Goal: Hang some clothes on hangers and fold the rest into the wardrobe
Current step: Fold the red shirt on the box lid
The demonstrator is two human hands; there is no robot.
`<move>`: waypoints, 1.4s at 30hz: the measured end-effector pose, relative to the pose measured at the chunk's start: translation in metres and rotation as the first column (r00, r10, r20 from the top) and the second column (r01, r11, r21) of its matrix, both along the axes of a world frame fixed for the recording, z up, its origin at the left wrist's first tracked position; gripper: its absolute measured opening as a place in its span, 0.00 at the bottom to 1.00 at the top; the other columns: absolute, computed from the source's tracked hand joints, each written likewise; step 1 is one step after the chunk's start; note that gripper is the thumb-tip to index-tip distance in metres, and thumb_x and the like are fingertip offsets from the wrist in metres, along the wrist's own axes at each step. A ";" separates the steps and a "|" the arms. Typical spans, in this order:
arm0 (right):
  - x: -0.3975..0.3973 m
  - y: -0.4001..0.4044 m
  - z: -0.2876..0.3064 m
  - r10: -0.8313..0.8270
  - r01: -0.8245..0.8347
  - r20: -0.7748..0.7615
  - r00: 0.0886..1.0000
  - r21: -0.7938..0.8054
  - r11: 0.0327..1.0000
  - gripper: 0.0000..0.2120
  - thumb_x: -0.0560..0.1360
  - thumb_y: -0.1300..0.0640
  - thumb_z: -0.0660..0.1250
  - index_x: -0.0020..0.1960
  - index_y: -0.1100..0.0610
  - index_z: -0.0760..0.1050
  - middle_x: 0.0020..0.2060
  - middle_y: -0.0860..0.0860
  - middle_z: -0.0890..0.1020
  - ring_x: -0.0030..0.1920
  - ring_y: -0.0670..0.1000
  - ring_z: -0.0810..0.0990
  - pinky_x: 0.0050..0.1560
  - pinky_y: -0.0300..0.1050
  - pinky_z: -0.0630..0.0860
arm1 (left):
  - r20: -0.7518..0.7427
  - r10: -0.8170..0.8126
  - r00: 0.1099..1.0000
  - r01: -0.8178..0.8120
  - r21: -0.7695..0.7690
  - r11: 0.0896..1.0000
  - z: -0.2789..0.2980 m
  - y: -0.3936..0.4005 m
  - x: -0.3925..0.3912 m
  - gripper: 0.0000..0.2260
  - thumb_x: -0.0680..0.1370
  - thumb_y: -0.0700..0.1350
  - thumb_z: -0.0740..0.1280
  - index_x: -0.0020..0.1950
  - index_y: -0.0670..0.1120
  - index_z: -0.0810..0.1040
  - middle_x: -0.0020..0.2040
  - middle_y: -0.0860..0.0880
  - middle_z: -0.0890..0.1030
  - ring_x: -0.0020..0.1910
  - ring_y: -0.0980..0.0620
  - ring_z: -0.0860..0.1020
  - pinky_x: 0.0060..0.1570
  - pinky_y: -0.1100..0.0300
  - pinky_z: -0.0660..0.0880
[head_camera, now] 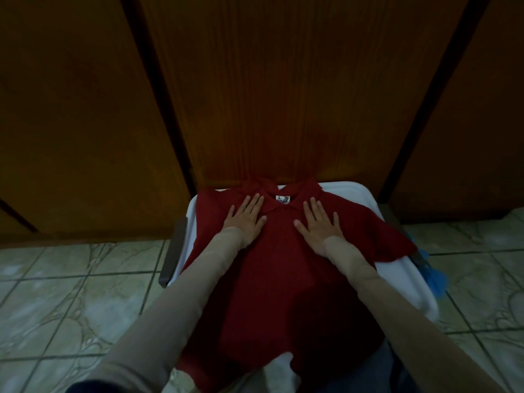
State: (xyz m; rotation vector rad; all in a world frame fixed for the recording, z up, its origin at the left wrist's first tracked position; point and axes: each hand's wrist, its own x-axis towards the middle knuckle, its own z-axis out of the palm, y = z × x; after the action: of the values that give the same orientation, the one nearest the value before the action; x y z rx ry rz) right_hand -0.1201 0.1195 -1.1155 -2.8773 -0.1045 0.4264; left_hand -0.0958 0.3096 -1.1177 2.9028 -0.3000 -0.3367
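A dark red polo shirt [280, 268] lies spread face up on a white board [351, 191], collar toward the wardrobe, with a white size label at the neck. My left hand [246, 216] lies flat on the shirt's chest just left of the collar, fingers straight and spread. My right hand [319, 226] lies flat on the chest just right of the collar, fingers also straight. The right sleeve of the shirt reaches out over the board's right side. Both my arms wear beige sleeves.
The shut brown wooden wardrobe doors [283, 89] rise directly behind the board. Something blue [433, 276] hangs at the board's right edge. A grey arm of a seat [173, 251] shows at the left. Pale green floor tiles [71, 293] surround the spot.
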 end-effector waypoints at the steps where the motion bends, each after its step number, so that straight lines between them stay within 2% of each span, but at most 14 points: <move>1: -0.007 0.000 0.002 0.017 -0.017 0.000 1.000 0.013 1.000 0.29 0.82 0.44 0.43 0.77 0.55 0.37 0.75 0.50 0.36 0.75 0.48 0.35 0.73 0.55 0.36 | -0.018 0.006 1.000 -0.007 -0.070 0.998 0.005 0.002 0.000 0.25 0.83 0.50 0.52 0.78 0.50 0.47 0.78 0.53 0.46 0.77 0.54 0.45 0.74 0.53 0.44; 4: -0.025 0.004 0.008 0.073 -0.075 0.027 0.997 0.059 0.995 0.27 0.82 0.46 0.46 0.77 0.55 0.45 0.76 0.49 0.38 0.75 0.47 0.37 0.73 0.56 0.37 | 0.034 0.065 0.997 -0.049 -0.339 0.939 0.018 0.016 -0.011 0.19 0.79 0.37 0.59 0.69 0.47 0.70 0.71 0.47 0.68 0.70 0.49 0.66 0.68 0.59 0.61; 7: -0.037 0.019 0.015 0.132 -0.142 0.104 0.986 0.091 0.986 0.23 0.82 0.53 0.53 0.75 0.55 0.56 0.77 0.49 0.46 0.76 0.47 0.44 0.74 0.56 0.40 | 0.124 0.124 0.985 -0.069 -0.377 0.924 0.028 0.041 -0.032 0.18 0.74 0.29 0.58 0.57 0.45 0.79 0.60 0.46 0.77 0.60 0.49 0.74 0.62 0.58 0.70; 11: -0.048 0.053 0.026 0.219 -0.251 0.218 0.951 0.133 0.959 0.17 0.78 0.59 0.59 0.67 0.53 0.69 0.73 0.50 0.60 0.72 0.51 0.59 0.73 0.51 0.55 | 0.220 0.184 0.958 -0.098 -0.349 0.932 0.045 0.078 -0.060 0.20 0.73 0.28 0.57 0.57 0.45 0.79 0.58 0.47 0.76 0.60 0.50 0.73 0.60 0.60 0.68; 15: -0.062 0.089 0.034 0.273 -0.316 0.194 0.942 0.246 0.916 0.12 0.77 0.61 0.61 0.58 0.54 0.76 0.55 0.49 0.75 0.54 0.49 0.74 0.55 0.43 0.70 | 0.125 0.142 0.982 -0.103 -0.276 0.956 0.042 0.109 -0.081 0.20 0.75 0.30 0.59 0.60 0.50 0.77 0.60 0.47 0.74 0.59 0.49 0.73 0.59 0.60 0.70; 18: -0.075 0.111 0.036 0.280 -0.306 0.125 0.952 0.374 0.875 0.10 0.76 0.63 0.61 0.50 0.54 0.80 0.36 0.45 0.76 0.42 0.48 0.75 0.46 0.42 0.73 | 0.042 0.092 0.995 -0.080 -0.223 0.972 0.034 0.120 -0.092 0.22 0.76 0.36 0.63 0.67 0.54 0.71 0.67 0.47 0.71 0.67 0.48 0.69 0.65 0.57 0.68; 23: -0.093 0.129 0.031 0.340 -0.297 0.003 0.940 0.496 0.816 0.04 0.76 0.63 0.64 0.44 0.57 0.76 0.32 0.48 0.76 0.31 0.43 0.74 0.41 0.38 0.73 | -0.017 -0.001 1.000 -0.002 -0.163 0.987 0.037 0.112 -0.101 0.28 0.72 0.35 0.67 0.69 0.54 0.70 0.68 0.48 0.70 0.67 0.49 0.68 0.66 0.52 0.67; 25: -0.095 0.128 0.031 0.295 -0.250 -0.005 0.955 0.518 0.818 0.08 0.76 0.58 0.65 0.39 0.54 0.72 0.32 0.48 0.76 0.30 0.44 0.75 0.43 0.41 0.73 | 0.024 -0.030 0.999 0.033 -0.156 0.987 0.040 0.109 -0.101 0.21 0.72 0.35 0.67 0.63 0.52 0.76 0.64 0.47 0.72 0.65 0.49 0.69 0.65 0.53 0.67; 29: -0.095 0.119 0.044 0.197 -0.094 -0.095 0.976 0.633 0.769 0.11 0.76 0.50 0.66 0.38 0.53 0.72 0.33 0.49 0.79 0.32 0.46 0.77 0.49 0.42 0.73 | 0.128 0.012 0.992 0.034 -0.356 0.934 0.048 0.101 -0.101 0.12 0.72 0.32 0.67 0.54 0.42 0.81 0.58 0.43 0.77 0.59 0.48 0.73 0.60 0.63 0.67; 33: -0.092 0.109 0.061 0.074 -0.003 -0.075 0.994 0.682 0.731 0.15 0.70 0.44 0.70 0.37 0.54 0.71 0.31 0.48 0.78 0.33 0.46 0.77 0.41 0.38 0.71 | 0.148 0.033 0.988 0.047 -0.500 0.865 0.072 0.080 -0.096 0.06 0.73 0.35 0.66 0.46 0.43 0.80 0.47 0.47 0.81 0.45 0.56 0.75 0.44 0.75 0.66; 35: -0.089 0.103 0.069 0.016 0.027 -0.052 0.999 0.727 0.686 0.18 0.67 0.42 0.73 0.47 0.54 0.76 0.39 0.49 0.80 0.43 0.47 0.79 0.46 0.38 0.71 | 0.154 0.045 0.987 0.044 -0.529 0.848 0.088 0.064 -0.092 0.06 0.75 0.38 0.65 0.40 0.47 0.76 0.41 0.50 0.80 0.38 0.60 0.72 0.38 0.71 0.65; 37: -0.088 0.097 0.080 -0.053 0.039 -0.002 0.999 0.715 0.698 0.31 0.64 0.39 0.74 0.62 0.53 0.74 0.53 0.48 0.80 0.56 0.49 0.78 0.55 0.39 0.71 | 0.178 0.036 0.983 0.063 -0.520 0.852 0.105 0.047 -0.087 0.04 0.77 0.40 0.65 0.43 0.44 0.77 0.40 0.50 0.78 0.39 0.56 0.74 0.37 0.64 0.65; 40: -0.084 0.085 0.099 -0.159 0.064 0.072 0.985 0.699 0.712 0.32 0.64 0.40 0.74 0.62 0.53 0.73 0.55 0.49 0.79 0.58 0.50 0.76 0.59 0.44 0.72 | 0.214 0.044 0.976 0.073 -0.510 0.857 0.129 0.025 -0.075 0.08 0.77 0.43 0.66 0.51 0.42 0.80 0.48 0.45 0.82 0.49 0.49 0.78 0.46 0.60 0.71; 42: -0.081 0.075 0.113 -0.202 0.079 0.086 0.976 0.722 0.688 0.28 0.65 0.43 0.75 0.61 0.53 0.73 0.54 0.49 0.79 0.57 0.51 0.77 0.58 0.45 0.73 | 0.218 0.056 0.974 0.065 -0.510 0.858 0.145 0.016 -0.068 0.06 0.76 0.45 0.67 0.49 0.45 0.81 0.47 0.47 0.82 0.50 0.48 0.79 0.48 0.58 0.74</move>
State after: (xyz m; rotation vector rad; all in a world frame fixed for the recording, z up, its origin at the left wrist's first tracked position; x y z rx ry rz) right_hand -0.2014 0.1946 -1.0028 -2.1050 -0.0555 0.0783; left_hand -0.1639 0.3254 -0.9726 2.4018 -0.3667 0.0757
